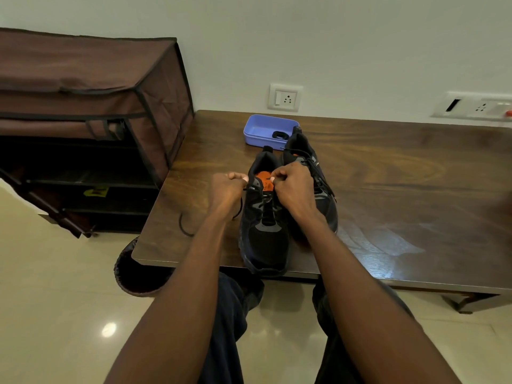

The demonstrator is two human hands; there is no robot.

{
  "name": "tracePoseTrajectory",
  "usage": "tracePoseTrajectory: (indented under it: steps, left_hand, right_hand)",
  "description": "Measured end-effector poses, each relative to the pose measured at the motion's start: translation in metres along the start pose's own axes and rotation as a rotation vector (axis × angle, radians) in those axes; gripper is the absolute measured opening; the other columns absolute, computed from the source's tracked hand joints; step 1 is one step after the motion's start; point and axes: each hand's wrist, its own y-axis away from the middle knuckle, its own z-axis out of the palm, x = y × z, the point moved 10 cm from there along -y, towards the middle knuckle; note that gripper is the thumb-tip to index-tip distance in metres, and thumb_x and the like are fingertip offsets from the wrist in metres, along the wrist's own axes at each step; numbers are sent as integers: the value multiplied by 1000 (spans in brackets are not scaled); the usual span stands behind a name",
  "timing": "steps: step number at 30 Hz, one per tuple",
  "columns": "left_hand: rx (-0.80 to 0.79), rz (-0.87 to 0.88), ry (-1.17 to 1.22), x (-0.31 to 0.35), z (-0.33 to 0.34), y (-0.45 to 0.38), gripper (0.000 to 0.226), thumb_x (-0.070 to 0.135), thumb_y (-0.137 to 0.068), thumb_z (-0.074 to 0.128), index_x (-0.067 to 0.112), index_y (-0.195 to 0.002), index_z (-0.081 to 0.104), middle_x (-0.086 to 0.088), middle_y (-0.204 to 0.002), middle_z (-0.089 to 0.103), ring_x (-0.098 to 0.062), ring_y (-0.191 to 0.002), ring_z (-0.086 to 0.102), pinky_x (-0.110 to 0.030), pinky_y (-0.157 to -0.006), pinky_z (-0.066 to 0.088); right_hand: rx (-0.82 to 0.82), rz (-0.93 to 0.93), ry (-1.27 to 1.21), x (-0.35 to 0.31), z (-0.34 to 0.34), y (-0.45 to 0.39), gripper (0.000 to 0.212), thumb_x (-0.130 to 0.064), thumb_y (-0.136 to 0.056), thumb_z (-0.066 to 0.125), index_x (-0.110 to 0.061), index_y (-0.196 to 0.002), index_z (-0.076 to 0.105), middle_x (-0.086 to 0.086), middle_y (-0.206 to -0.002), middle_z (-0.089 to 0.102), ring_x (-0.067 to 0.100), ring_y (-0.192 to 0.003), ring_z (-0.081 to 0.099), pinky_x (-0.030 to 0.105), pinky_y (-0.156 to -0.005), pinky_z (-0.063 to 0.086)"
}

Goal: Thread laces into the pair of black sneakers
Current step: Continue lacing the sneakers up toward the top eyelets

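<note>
The left hand (225, 191) pinched a black lace (237, 212) that trailed over the table (388, 189) edge. The right hand (292, 189) pinched the lace's other end above the orange tongue of the near sneaker (263, 234). The second sneaker (313, 167) stood touching it, already laced. Behind sat a blue tray (260, 128); a brown shoe rack (83, 106) stood left.

bare table (401, 173) lies right of both sneakers (279, 214); purple tray (256, 128) blocks behind them.
</note>
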Motion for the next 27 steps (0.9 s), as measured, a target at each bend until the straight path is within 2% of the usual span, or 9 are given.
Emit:
tracePoseTrajectory:
  steps: [4, 8, 10, 13, 15, 17, 19, 23, 27]
  left_hand:
    - [-44, -10, -43, -4, 10, -2, 9, 6, -91, 65, 8, -93, 73, 1, -81, 66, -1, -69, 57, -3, -43, 39]
    - [-55, -7, -64, -7, 13, -6, 9, 7, -90, 67, 13, -86, 72, -3, -91, 71, -2, -72, 60, -5, -45, 40]
    - [-59, -11, -61, -8, 13, -7, 8, 6, -90, 66, 11, -87, 72, -4, -91, 71, -2, -72, 60, -5, -45, 41]
    - [-59, -11, -80, -10, 14, -9, 7, 7, -89, 68, 11, -88, 73, -5, -94, 72, -5, -78, 62, -14, -56, 44]
    - [-49, -24, -80, -12, 13, -10, 7, 6, -88, 68, 11, -89, 73, -5, -95, 73, -6, -78, 63, -16, -58, 44]
    - [-55, -33, -71, -13, 14, -9, 9, 5, -88, 68, 10, -94, 73, -5, -95, 72, -5, -75, 62, -14, -54, 45]
    - [-66, -29, -72, -13, 15, -8, 11, 4, -88, 67, 10, -96, 72, -6, -95, 72, -5, -74, 62, -13, -54, 45]
    - [-68, -21, -58, -13, 14, -6, 12, 2, -88, 67, 8, -97, 73, -8, -97, 72, -7, -77, 63, -14, -58, 45]
    - [-61, -29, -41, -10, 13, -3, 12, 2, -87, 69, 6, -98, 73, -8, -98, 72, -6, -76, 63, -10, -52, 44]
  right_hand:
    - [-55, 22, -4, 3, 13, -4, 19, -8, -88, 60, -13, -92, 78, 3, -98, 66, 18, -84, 61, 31, -73, 50]
    - [-93, 9, -60, 1, 19, -4, 17, -4, -86, 62, -9, -86, 78, 6, -96, 69, 22, -84, 62, 36, -74, 53]
    - [-130, 12, -103, 1, 26, -4, 21, -2, -84, 63, -13, -75, 78, 5, -83, 71, 25, -83, 63, 39, -71, 55]
    - [-209, 118, -198, 14, 38, -4, 38, -4, -84, 62, -27, -55, 71, -1, -74, 69, 33, -96, 59, 42, -76, 55]
    - [-247, 209, -310, 23, 44, -3, 38, -5, -85, 62, -29, -57, 72, -1, -76, 70, 30, -101, 58, 42, -80, 54]
    - [-273, 260, -429, 25, 47, 1, 32, -4, -86, 63, -22, -62, 72, 3, -80, 71, 21, -91, 61, 36, -77, 51]
    - [-266, 241, -467, 22, 45, 2, 29, -5, -86, 66, -23, -65, 72, 4, -80, 71, 18, -89, 63, 35, -79, 52]
    - [-105, 169, -305, 20, 33, -2, 28, -12, -81, 74, -29, -61, 65, -3, -80, 68, 25, -97, 62, 42, -84, 55]
    - [-136, 223, -327, 26, 45, -1, 25, -14, -80, 70, -28, -59, 71, -3, -78, 68, 34, -98, 61, 46, -81, 56]
